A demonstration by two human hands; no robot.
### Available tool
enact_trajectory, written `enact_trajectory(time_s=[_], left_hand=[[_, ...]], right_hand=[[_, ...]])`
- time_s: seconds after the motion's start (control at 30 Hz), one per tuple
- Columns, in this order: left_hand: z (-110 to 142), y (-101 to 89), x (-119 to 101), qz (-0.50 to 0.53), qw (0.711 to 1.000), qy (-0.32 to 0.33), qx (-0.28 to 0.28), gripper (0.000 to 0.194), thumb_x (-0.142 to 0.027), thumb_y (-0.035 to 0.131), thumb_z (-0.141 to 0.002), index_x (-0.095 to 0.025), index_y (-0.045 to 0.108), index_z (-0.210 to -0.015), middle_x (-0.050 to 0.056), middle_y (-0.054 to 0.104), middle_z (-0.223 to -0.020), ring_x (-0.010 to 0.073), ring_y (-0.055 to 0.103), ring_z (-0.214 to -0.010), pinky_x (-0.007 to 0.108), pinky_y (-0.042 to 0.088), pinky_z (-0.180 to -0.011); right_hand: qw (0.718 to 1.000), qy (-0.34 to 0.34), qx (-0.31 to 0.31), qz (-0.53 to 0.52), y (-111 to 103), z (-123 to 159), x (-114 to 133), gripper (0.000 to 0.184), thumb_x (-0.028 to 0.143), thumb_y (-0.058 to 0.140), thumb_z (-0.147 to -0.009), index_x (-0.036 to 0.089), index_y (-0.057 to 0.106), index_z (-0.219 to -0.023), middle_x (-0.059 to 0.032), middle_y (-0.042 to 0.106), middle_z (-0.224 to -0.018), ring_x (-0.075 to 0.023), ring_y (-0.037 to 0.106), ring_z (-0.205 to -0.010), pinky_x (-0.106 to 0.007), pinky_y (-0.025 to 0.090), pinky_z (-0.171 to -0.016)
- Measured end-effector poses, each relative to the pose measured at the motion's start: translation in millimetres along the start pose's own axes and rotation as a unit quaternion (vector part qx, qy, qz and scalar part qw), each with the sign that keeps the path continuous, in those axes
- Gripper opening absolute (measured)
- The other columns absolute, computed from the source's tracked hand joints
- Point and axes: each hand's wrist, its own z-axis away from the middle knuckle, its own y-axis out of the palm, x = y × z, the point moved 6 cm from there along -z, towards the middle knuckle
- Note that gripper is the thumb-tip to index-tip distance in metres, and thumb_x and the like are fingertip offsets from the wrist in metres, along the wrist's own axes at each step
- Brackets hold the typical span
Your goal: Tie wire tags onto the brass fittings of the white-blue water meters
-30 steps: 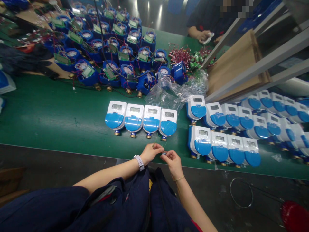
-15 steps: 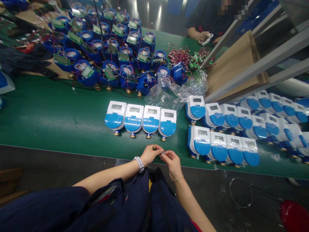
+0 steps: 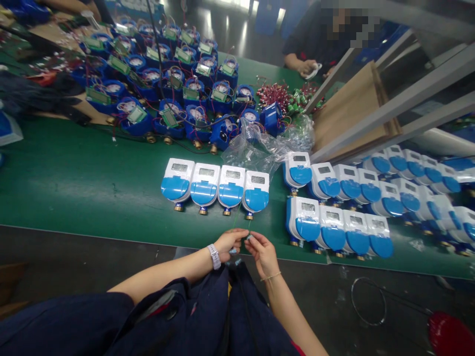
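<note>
My left hand [image 3: 228, 243] and my right hand [image 3: 261, 249] meet at the front edge of the table, fingertips nearly touching. Both pinch a thin green wire [image 3: 249, 225]; a tiny piece at the right fingertips is too small to make out. Small light-blue bits [image 3: 232, 251] show below my left fingers. Just beyond my hands stands a white-and-blue water meter [image 3: 256, 192], its brass end toward me. It is the rightmost in a short row with other such meters [image 3: 205, 184]. Wire strands run from my hands toward that row.
More finished-looking meters [image 3: 308, 220] stand in rows to the right. Open blue meter bodies [image 3: 196, 116] with circuit boards crowd the back left. Crumpled clear plastic [image 3: 256, 148] and red wire bundles [image 3: 274, 94] lie behind. Across the table, a person's hand [image 3: 308, 68] holds a white ring-shaped part.
My left hand has turned slightly, and light-blue bits now show beneath it. Both hands stay together at the wire. The view has shifted a little.
</note>
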Motion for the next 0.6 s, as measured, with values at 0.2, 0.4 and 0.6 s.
enact_trajectory(time_s=[0.2, 0.4, 0.6], left_hand=[[3, 2.4, -8, -0.066, 0.995, 0.076, -0.017, 0.032, -0.035, 0.071, -0.058, -0.016, 0.050, -0.071, -0.012, 0.030, -0.042, 0.0006, 0.020, -0.033, 0.017, 0.009, -0.036], [4, 5.8, -23, -0.157, 0.981, 0.117, -0.016, 0.033, -0.040, 0.070, -0.057, -0.015, 0.050, -0.066, -0.010, 0.033, -0.040, 0.0015, 0.022, -0.033, 0.018, 0.012, -0.036], [5, 6.5, -27, -0.192, 0.974, 0.121, -0.021, 0.029, -0.038, 0.068, -0.060, -0.015, 0.052, -0.066, -0.010, 0.034, -0.041, 0.0026, 0.024, -0.035, 0.018, 0.015, -0.037]], right_hand=[[0.999, -0.018, -0.008, 0.047, -6, -2, 1, 0.029, 0.026, 0.076, -0.056, 0.016, 0.067, -0.081, -0.0021, 0.068, -0.071, -0.0130, 0.063, -0.065, -0.026, 0.051, -0.066], [0.991, -0.061, 0.006, 0.119, -6, -3, 7, 0.032, 0.031, 0.074, -0.059, 0.014, 0.067, -0.086, -0.0044, 0.068, -0.074, -0.0142, 0.062, -0.066, -0.029, 0.051, -0.067], [0.990, -0.072, -0.003, 0.125, -6, -1, 10, 0.030, 0.031, 0.073, -0.060, 0.014, 0.067, -0.084, -0.0035, 0.068, -0.072, -0.0137, 0.062, -0.064, -0.028, 0.051, -0.066]])
